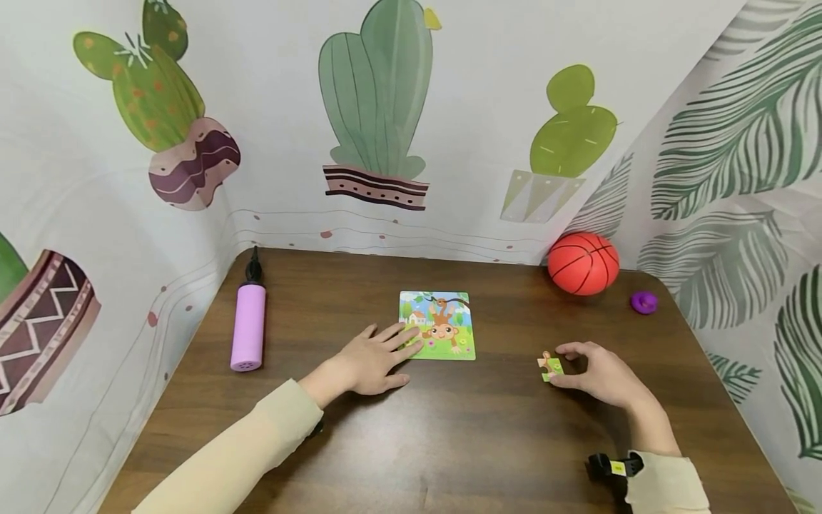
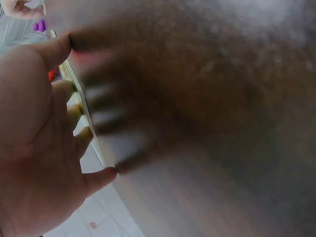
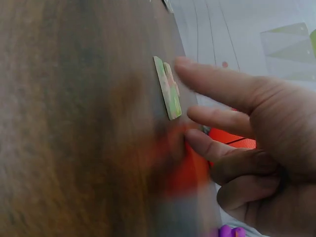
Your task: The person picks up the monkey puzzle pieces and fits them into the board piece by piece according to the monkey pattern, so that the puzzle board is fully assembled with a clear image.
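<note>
A square monkey jigsaw puzzle (image 1: 443,346) lies on the brown table. My left hand (image 1: 379,363) rests with spread fingers over its lower left corner; the left wrist view shows the fingertips down at the table surface. To the right, small puzzle pieces (image 1: 552,368) in green and peach lie close together. My right hand (image 1: 606,375) is beside them, thumb and index finger parted at their edge. In the right wrist view the pieces (image 3: 169,91) lie on the table just past the fingertips, with nothing in the fingers; the other fingers bend loosely.
A pink hand pump (image 1: 248,325) with a black nozzle stands at the left edge. At the back right sit a red basketball (image 1: 583,264) and a small purple object (image 1: 643,302). A wall cloth printed with cacti (image 1: 379,93) rises behind the table (image 1: 437,442).
</note>
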Demonstrator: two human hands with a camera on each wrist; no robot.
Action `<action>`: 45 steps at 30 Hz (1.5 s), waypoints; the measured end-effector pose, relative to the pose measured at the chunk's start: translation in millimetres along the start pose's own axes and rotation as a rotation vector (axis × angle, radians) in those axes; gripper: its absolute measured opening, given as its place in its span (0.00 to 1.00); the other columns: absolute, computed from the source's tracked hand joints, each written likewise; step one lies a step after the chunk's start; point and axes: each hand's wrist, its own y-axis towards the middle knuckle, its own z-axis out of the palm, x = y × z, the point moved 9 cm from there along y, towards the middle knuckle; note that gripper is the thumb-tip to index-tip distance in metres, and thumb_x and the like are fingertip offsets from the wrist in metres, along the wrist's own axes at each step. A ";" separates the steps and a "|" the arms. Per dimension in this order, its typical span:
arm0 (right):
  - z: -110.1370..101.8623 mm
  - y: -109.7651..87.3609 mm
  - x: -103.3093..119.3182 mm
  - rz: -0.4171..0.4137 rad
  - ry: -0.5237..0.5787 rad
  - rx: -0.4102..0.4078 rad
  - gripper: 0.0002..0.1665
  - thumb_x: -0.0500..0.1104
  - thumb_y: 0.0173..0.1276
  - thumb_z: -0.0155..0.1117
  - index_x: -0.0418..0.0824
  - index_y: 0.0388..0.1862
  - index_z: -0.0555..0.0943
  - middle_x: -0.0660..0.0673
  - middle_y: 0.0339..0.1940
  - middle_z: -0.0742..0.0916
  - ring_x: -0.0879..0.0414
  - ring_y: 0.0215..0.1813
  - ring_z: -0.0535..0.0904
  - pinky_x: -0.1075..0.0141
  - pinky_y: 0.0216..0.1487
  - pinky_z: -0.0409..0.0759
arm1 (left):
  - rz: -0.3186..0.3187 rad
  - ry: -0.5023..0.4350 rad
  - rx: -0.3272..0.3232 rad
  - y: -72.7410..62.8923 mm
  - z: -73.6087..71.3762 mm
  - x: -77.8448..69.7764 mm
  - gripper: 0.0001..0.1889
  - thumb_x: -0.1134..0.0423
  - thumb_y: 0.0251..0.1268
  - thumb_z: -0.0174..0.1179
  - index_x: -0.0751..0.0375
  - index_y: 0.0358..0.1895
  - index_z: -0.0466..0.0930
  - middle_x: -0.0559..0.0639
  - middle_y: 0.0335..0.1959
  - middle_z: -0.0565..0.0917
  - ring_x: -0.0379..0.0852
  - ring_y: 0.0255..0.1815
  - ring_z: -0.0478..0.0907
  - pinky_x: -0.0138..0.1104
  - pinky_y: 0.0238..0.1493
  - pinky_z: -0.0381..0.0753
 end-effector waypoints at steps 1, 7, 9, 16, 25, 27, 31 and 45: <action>1.7 -0.5 0.3 -0.007 -0.007 0.016 0.38 0.60 0.54 0.84 0.41 0.58 0.85 0.45 0.46 0.85 0.46 0.51 0.81 0.48 0.53 0.77 | 0.007 -0.013 0.002 -0.3 0.3 1.0 0.37 0.36 0.82 0.43 0.42 0.86 0.46 0.44 0.87 0.42 0.51 0.86 0.39 0.62 0.78 0.49; 4.6 -1.2 -0.6 -0.025 -0.019 0.068 0.32 0.54 0.54 0.86 0.43 0.54 0.85 0.46 0.43 0.84 0.48 0.47 0.80 0.50 0.48 0.77 | 0.069 -0.081 -0.085 7.2 -13.7 7.7 0.30 0.46 0.84 0.49 0.45 0.83 0.61 0.44 0.83 0.58 0.53 0.83 0.54 0.58 0.75 0.61; 4.3 -0.4 -1.0 -0.022 -0.016 0.072 0.29 0.53 0.54 0.85 0.44 0.52 0.85 0.46 0.43 0.84 0.49 0.47 0.80 0.50 0.48 0.77 | 0.087 -0.100 -0.153 12.7 -20.3 11.0 0.27 0.50 0.82 0.54 0.47 0.79 0.68 0.44 0.79 0.67 0.52 0.78 0.62 0.54 0.71 0.68; 7.7 3.2 -0.9 -0.024 0.004 0.090 0.27 0.52 0.54 0.86 0.43 0.48 0.85 0.47 0.41 0.83 0.51 0.45 0.78 0.52 0.47 0.77 | 0.067 -0.088 -0.270 29.1 -31.5 16.2 0.26 0.49 0.76 0.64 0.47 0.73 0.77 0.44 0.63 0.78 0.47 0.58 0.73 0.42 0.55 0.76; 7.8 3.5 0.1 -0.012 0.039 0.069 0.26 0.52 0.52 0.87 0.46 0.43 0.83 0.49 0.40 0.84 0.52 0.45 0.78 0.55 0.48 0.77 | -0.015 -0.092 -0.271 55.7 -39.6 20.0 0.21 0.42 0.71 0.66 0.44 0.61 0.86 0.48 0.69 0.77 0.51 0.69 0.72 0.48 0.66 0.73; 7.5 3.9 2.0 -0.016 0.059 0.067 0.26 0.52 0.52 0.87 0.46 0.43 0.82 0.50 0.40 0.84 0.53 0.44 0.78 0.58 0.46 0.76 | -0.039 -0.117 -0.265 61.3 -39.9 20.9 0.21 0.40 0.71 0.65 0.45 0.59 0.85 0.48 0.71 0.75 0.51 0.73 0.70 0.47 0.69 0.72; 7.6 6.0 5.7 -0.036 0.116 0.041 0.25 0.49 0.53 0.87 0.46 0.44 0.82 0.50 0.37 0.85 0.54 0.42 0.79 0.62 0.44 0.75 | -0.080 -0.135 -0.241 70.8 -40.6 19.7 0.29 0.37 0.70 0.64 0.47 0.67 0.81 0.48 0.69 0.75 0.52 0.71 0.70 0.46 0.66 0.75; 36.5 37.3 34.6 -0.108 0.388 0.067 0.24 0.39 0.54 0.86 0.39 0.47 0.83 0.46 0.35 0.88 0.53 0.38 0.85 0.68 0.40 0.80 | -0.175 -0.229 -0.157 86.0 -33.4 24.7 0.42 0.31 0.66 0.64 0.40 0.80 0.66 0.50 0.84 0.57 0.56 0.84 0.50 0.55 0.79 0.51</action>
